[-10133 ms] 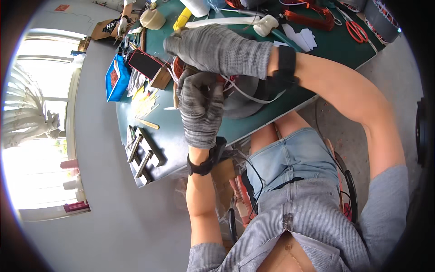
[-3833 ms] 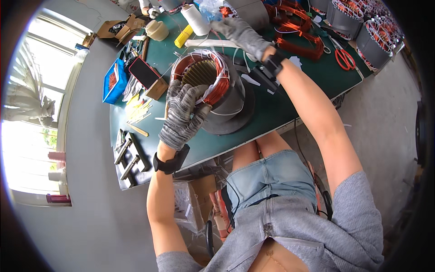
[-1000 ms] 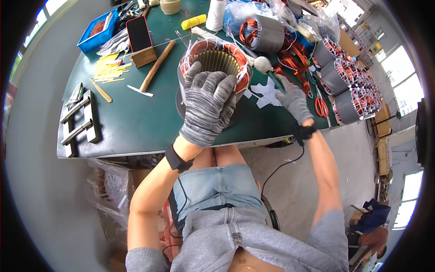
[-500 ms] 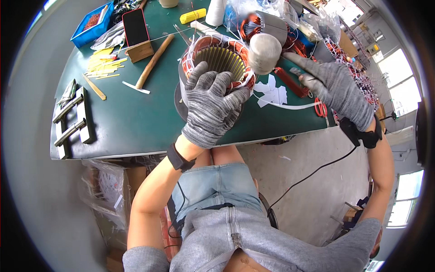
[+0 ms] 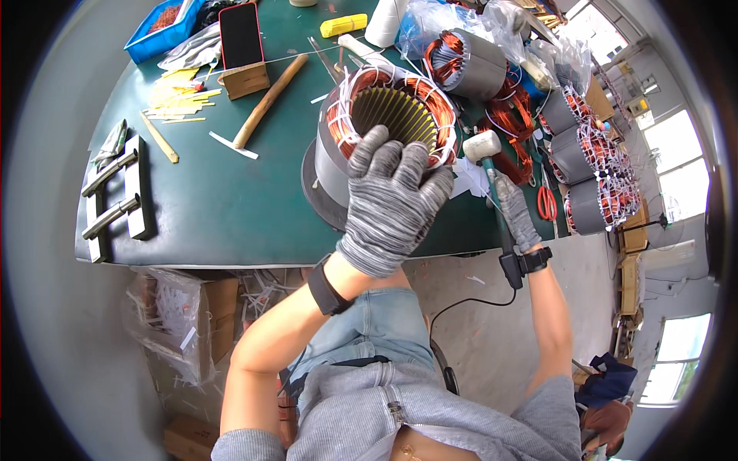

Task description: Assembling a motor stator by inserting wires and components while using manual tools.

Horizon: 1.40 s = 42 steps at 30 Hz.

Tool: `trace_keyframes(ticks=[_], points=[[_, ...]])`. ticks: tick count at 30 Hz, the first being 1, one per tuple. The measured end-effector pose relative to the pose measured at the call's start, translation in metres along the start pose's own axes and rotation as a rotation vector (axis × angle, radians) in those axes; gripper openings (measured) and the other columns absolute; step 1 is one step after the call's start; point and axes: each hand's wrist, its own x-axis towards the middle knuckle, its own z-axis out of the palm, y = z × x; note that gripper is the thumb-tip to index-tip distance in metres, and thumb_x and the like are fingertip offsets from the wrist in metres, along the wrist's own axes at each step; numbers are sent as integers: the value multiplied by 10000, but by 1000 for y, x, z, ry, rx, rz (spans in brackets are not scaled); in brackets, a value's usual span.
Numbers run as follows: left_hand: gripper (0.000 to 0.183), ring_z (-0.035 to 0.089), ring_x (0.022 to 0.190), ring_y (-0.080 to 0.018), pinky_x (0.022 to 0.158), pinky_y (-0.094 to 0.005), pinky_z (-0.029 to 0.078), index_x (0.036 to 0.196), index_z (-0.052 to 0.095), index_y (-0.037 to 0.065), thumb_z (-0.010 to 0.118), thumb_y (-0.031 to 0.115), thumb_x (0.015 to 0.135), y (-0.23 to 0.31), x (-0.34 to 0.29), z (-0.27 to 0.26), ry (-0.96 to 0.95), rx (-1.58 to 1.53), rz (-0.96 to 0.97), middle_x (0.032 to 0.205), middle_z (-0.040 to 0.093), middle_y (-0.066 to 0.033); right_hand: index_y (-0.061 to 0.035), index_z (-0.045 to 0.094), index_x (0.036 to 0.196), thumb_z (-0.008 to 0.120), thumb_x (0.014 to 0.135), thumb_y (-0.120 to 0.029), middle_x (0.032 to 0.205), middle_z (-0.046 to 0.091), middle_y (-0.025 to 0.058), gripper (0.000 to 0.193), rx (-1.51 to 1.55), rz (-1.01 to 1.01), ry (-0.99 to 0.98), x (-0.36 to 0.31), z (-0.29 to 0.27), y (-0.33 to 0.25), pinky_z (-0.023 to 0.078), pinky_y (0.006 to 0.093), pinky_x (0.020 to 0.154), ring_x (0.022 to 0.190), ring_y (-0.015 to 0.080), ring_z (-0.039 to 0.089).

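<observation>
A grey motor stator [image 5: 333, 165] with orange copper windings [image 5: 442, 115] laced in white cord stands on a round grey base [image 5: 310, 180] near the table's front edge. My left hand [image 5: 393, 200], in a striped grey knit glove, is hooked over the near winding rim, its fingertips at the yellow-lined bore. To the right, my right hand [image 5: 518, 213], gloved alike, is closed round the green handle of a mallet [image 5: 482, 146]. The mallet's pale head is level with the stator's right side, apart from the windings. White paper pieces [image 5: 466, 178] lie between the stator and the mallet.
A hammer [image 5: 269, 101], a phone [image 5: 241, 37] on a wooden block and yellow strips [image 5: 181, 96] lie left on the green table [image 5: 223, 203]. A metal frame [image 5: 115, 196] sits at the left edge. Red scissors [image 5: 546, 201] and more stators [image 5: 588, 207] stand right.
My right hand has swung the mallet down and away from the stator's rim, toward me. The left hand stays on the rim. The whole view has shifted a little.
</observation>
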Motion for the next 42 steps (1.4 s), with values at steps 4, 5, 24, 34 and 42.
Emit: trace_keyframes(ticks=[4, 5, 24, 34, 42], points=[[332, 565, 955, -260, 962, -458, 378, 1026, 609, 132, 612, 148, 695, -3, 1, -12, -24, -131, 3, 1006, 582, -91, -14, 591, 1075, 500, 933, -178, 917, 594, 101, 235, -506, -383, 171, 17, 5, -33, 433, 329, 805, 886, 161, 544], [329, 556, 982, -257, 966, -460, 370, 1031, 610, 144, 616, 150, 702, -7, -4, -13, 31, -16, -27, 1013, 582, -87, -19, 606, 1033, 520, 893, -101, 894, 575, 98, 183, -490, -381, 200, 16, 14, -70, 431, 314, 804, 851, 178, 539], [295, 518, 1031, -204, 997, -454, 315, 961, 646, 223, 627, 201, 668, -26, -16, -21, 10, -178, -78, 962, 576, 7, -71, 508, 895, 519, 884, -72, 731, 483, 16, 15, 1130, 246, -207, -5, 40, -198, 222, 135, 340, 460, -26, 297], [368, 505, 1039, -314, 1047, -552, 221, 994, 615, 67, 621, 287, 699, -48, 31, -42, -452, 25, 161, 945, 548, -123, 41, 530, 1116, 473, 954, -202, 584, 357, -90, 298, 1026, 280, -638, -3, 33, -249, 182, 151, 329, 385, -20, 226], [428, 487, 1100, -328, 1068, -483, 249, 1082, 583, 4, 572, 278, 754, -15, 27, -33, -556, 338, 251, 1090, 548, -174, -27, 582, 1050, 485, 938, -136, 888, 567, -7, 184, 1164, 141, -497, -64, 54, -217, 407, 131, 632, 679, 12, 482]])
